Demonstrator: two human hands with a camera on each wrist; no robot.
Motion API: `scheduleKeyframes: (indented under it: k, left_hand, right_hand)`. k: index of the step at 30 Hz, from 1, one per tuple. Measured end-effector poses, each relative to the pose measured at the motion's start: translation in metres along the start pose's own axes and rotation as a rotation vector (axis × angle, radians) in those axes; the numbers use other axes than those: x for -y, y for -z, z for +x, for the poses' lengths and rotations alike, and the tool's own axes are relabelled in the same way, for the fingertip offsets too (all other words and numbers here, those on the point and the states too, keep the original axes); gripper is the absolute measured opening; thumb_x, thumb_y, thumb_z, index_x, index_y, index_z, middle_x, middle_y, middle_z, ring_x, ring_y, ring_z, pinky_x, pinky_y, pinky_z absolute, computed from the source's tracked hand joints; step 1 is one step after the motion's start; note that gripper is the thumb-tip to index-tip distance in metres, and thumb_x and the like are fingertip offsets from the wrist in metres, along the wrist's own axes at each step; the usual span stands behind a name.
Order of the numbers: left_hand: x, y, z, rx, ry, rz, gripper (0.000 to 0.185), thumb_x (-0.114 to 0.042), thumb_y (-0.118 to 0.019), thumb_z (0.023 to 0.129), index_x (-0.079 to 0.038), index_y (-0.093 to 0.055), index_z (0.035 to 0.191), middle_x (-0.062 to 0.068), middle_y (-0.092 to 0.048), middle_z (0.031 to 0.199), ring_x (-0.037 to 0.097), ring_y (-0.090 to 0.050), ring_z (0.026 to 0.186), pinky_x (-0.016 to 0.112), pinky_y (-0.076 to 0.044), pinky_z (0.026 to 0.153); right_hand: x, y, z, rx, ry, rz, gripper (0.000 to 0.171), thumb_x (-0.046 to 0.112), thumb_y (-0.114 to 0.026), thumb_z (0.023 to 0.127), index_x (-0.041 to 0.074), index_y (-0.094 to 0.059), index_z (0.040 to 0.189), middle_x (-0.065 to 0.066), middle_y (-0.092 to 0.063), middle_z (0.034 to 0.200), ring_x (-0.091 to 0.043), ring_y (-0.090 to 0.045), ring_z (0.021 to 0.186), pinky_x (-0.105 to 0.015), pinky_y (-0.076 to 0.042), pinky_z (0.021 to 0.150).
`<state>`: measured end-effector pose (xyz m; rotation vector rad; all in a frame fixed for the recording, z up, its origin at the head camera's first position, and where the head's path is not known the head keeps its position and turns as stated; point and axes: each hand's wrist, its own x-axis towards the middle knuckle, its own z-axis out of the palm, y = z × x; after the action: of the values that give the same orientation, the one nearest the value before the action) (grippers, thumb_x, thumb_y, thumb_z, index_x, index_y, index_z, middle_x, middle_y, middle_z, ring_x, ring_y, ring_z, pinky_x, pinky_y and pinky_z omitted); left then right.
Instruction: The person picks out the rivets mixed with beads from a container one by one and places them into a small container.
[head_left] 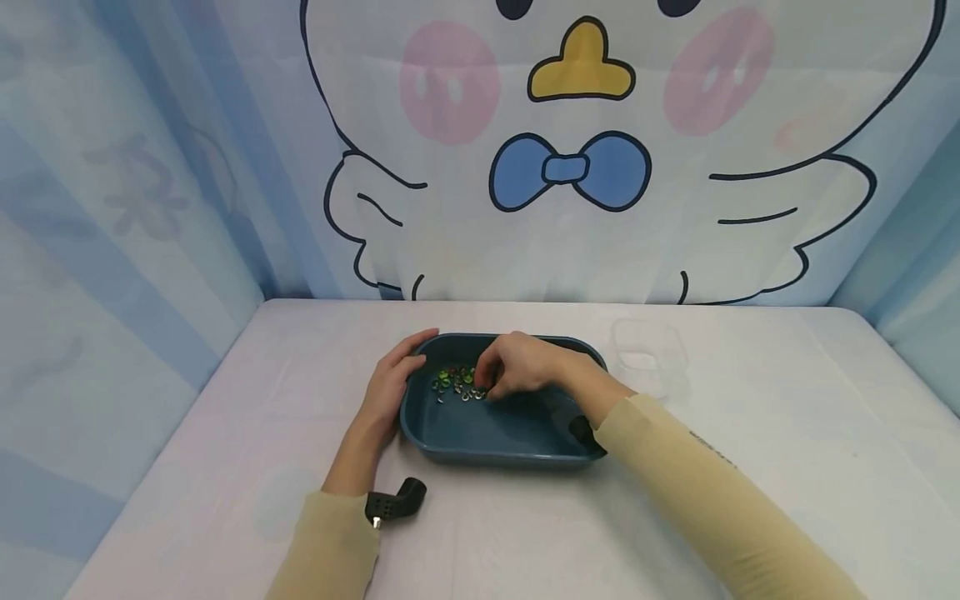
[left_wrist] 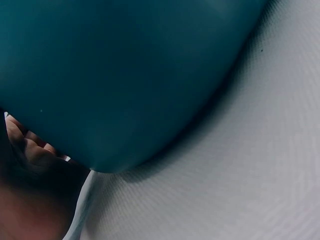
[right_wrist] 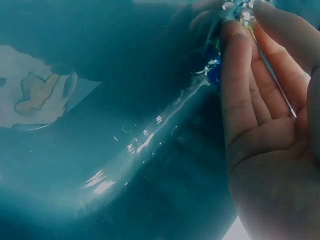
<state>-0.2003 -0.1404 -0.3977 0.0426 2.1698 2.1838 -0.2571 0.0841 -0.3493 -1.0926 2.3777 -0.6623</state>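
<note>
A dark teal rectangular tray point(head_left: 480, 442) stands on the table, its inside glossy. In its left half lie several small shiny pieces point(head_left: 457, 382), green and silver, some ring-shaped. My right hand point(head_left: 525, 367) reaches into the tray with fingers curled down among these pieces. In the right wrist view, silver pieces point(right_wrist: 245, 12) show between the thumb and fingertips, and a blue piece point(right_wrist: 214, 72) sits beside the index finger. At the tray's left end my left hand point(head_left: 386, 387) holds the rim, thumb over the edge and fingers along the outside.
A clear plastic container point(head_left: 648, 354) stands on the white-covered table point(head_left: 750, 400) to the tray's right. Behind the table hangs a cartoon-printed curtain point(head_left: 570, 242). A black wrist camera point(head_left: 397, 500) is strapped on the left wrist.
</note>
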Motion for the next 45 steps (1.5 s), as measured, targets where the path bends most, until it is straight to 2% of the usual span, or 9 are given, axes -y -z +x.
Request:
scheduleKeyframes:
  k: [5,16,25,36,45]
  left_hand:
    - [0.0017,0.0003,-0.0007,0.006,-0.014,0.018,0.046,-0.012,-0.038,0.103,-0.009,-0.053,0.146,0.006,-0.046,0.153,0.021,-0.035,0.143,0.043,-0.022,0.119]
    - [0.0012,-0.0011,-0.0008,-0.002,-0.019,0.028,0.045,-0.012,-0.038,0.103,-0.011,-0.053,0.146,0.004,-0.047,0.152,0.019,-0.036,0.143,0.041,-0.022,0.119]
    - [0.0011,-0.0010,-0.0002,0.011,-0.019,0.013,0.045,-0.013,-0.038,0.104,-0.010,-0.052,0.147,0.005,-0.046,0.153,0.019,-0.036,0.143,0.041,-0.022,0.119]
    - [0.0044,-0.0002,0.0017,0.009,-0.029,-0.009,0.046,-0.010,-0.037,0.103,-0.007,-0.051,0.147,0.008,-0.044,0.153,0.022,-0.036,0.142,0.042,-0.023,0.119]
    - [0.0042,-0.0033,0.0011,0.002,-0.059,-0.051,0.046,-0.009,-0.036,0.103,-0.005,-0.051,0.146,0.010,-0.045,0.152,0.023,-0.038,0.141,0.040,-0.025,0.118]
  right_hand:
    - [-0.0011,-0.0036,0.0022,0.009,0.019,-0.024,0.012,0.008,-0.079,0.084,0.009,-0.077,0.096,0.006,-0.070,0.089,-0.006,-0.063,0.079,-0.024,-0.052,0.074]
    - [0.0042,-0.0049,0.0040,0.033,0.027,-0.090,0.006,0.006,-0.077,0.087,0.010,-0.076,0.091,0.006,-0.068,0.084,-0.006,-0.060,0.076,-0.022,-0.051,0.071]
    - [0.0055,-0.0043,0.0046,0.053,-0.003,-0.126,0.009,0.005,-0.075,0.087,0.014,-0.075,0.085,0.008,-0.066,0.080,-0.007,-0.058,0.074,-0.023,-0.051,0.070]
    - [0.0032,-0.0028,0.0032,0.061,0.027,-0.059,0.010,0.004,-0.073,0.086,0.013,-0.073,0.084,0.007,-0.065,0.078,-0.008,-0.057,0.072,-0.024,-0.050,0.069]
    - [0.0039,0.0035,0.0010,0.021,0.069,0.018,0.008,0.002,-0.070,0.086,0.009,-0.073,0.088,0.005,-0.065,0.081,-0.010,-0.059,0.073,-0.025,-0.051,0.070]
